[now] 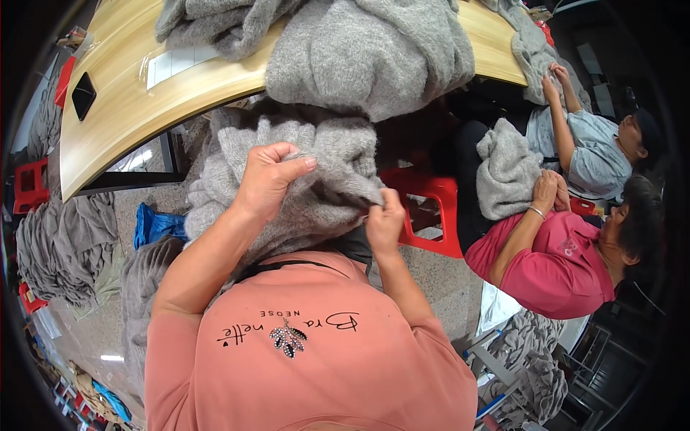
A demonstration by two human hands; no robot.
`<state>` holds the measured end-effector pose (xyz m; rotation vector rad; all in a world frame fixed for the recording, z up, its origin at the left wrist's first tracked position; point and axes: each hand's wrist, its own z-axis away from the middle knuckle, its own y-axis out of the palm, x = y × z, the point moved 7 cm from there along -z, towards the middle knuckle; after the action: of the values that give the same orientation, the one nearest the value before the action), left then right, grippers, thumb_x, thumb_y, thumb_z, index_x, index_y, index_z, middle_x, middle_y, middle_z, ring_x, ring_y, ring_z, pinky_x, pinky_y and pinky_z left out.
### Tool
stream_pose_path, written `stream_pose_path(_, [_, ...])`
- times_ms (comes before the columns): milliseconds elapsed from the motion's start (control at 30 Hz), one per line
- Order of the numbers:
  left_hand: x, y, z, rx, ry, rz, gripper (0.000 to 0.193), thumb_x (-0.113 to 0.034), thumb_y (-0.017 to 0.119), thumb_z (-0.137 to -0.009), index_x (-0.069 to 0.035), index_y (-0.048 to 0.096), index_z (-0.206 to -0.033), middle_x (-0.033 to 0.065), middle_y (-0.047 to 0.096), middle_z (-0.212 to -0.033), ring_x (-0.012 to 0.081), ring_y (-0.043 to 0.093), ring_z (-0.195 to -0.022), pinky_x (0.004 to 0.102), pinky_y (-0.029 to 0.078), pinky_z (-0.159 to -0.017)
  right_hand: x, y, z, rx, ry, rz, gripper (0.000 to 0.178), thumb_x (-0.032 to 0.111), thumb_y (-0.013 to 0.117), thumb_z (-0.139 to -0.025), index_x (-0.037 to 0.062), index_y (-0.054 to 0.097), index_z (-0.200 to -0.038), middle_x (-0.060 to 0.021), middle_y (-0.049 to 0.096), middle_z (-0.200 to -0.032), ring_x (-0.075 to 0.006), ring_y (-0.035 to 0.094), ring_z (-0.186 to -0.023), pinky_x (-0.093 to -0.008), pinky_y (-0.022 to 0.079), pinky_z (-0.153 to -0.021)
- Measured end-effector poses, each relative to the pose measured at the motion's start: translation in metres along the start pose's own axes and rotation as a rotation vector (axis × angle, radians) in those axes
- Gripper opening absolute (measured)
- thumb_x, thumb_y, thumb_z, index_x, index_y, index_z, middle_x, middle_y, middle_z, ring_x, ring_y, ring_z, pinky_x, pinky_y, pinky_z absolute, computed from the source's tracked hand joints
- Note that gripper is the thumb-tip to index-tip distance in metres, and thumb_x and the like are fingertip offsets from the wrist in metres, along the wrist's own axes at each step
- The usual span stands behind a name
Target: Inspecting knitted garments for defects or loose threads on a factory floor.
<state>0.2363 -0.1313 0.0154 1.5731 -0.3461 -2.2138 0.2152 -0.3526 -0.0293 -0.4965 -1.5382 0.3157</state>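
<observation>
A fuzzy grey knit garment [287, 208] lies bunched over my lap, below the table's near edge. My left hand [269, 176] pinches a fold of it between thumb and fingers. To the right and slightly lower, my right hand [385, 221] is closed on another part of the same knit. Between the two hands a strip of the fabric is drawn out. Whether a small tool is in my right hand cannot be made out. A big heap of grey knitwear [370, 57] hangs over the table edge just beyond my hands.
The wooden table [115, 136] bears a dark phone [84, 96] and more knitwear [223, 25]. A red stool [431, 215] stands at my right. Two people sit further right, one in a crimson shirt [553, 266], handling grey knits. Garment piles [68, 244] and a blue cloth [154, 224] lie left.
</observation>
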Motion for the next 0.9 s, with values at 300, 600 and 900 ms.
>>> stream_pose_path(300, [-0.038, 0.03, 0.014, 0.219, 0.301, -0.325, 0.003, -0.003, 0.061, -0.073, -0.001, 0.058, -0.072, -0.0009, 0.055, -0.068, 0.0043, 0.045, -0.059, 0.0194, 0.035, -0.053, 0.157, -0.04, 0.017, 0.057, -0.921, 0.009, 0.028, -0.013, 0.056, -0.063, -0.0019, 0.053, -0.089, -0.0131, 0.055, -0.08, -0.0242, 0.053, -0.068, -0.0332, 0.045, -0.063])
stream_pose_path(600, [-0.012, 0.036, 0.018, 0.351, 0.052, -0.314, 0.011, -0.007, 0.058, -0.077, 0.001, 0.057, -0.07, -0.0034, 0.045, -0.058, 0.0029, 0.038, -0.055, 0.0207, 0.032, -0.047, 0.154, -0.005, 0.007, 0.125, -0.867, -0.149, 0.021, -0.01, 0.057, -0.069, -0.002, 0.051, -0.088, -0.0147, 0.059, -0.076, -0.0255, 0.06, -0.064, -0.029, 0.048, -0.053])
stream_pose_path(900, [-0.006, 0.032, 0.014, 0.362, 0.115, -0.237, 0.009, -0.006, 0.059, -0.077, 0.002, 0.061, -0.075, -0.0051, 0.049, -0.06, 0.0012, 0.038, -0.055, 0.0194, 0.03, -0.045, 0.152, 0.008, 0.009, 0.099, -0.985, 0.039, 0.025, -0.011, 0.059, -0.064, -0.0031, 0.053, -0.087, -0.0138, 0.056, -0.071, -0.0248, 0.057, -0.057, -0.0293, 0.046, -0.048])
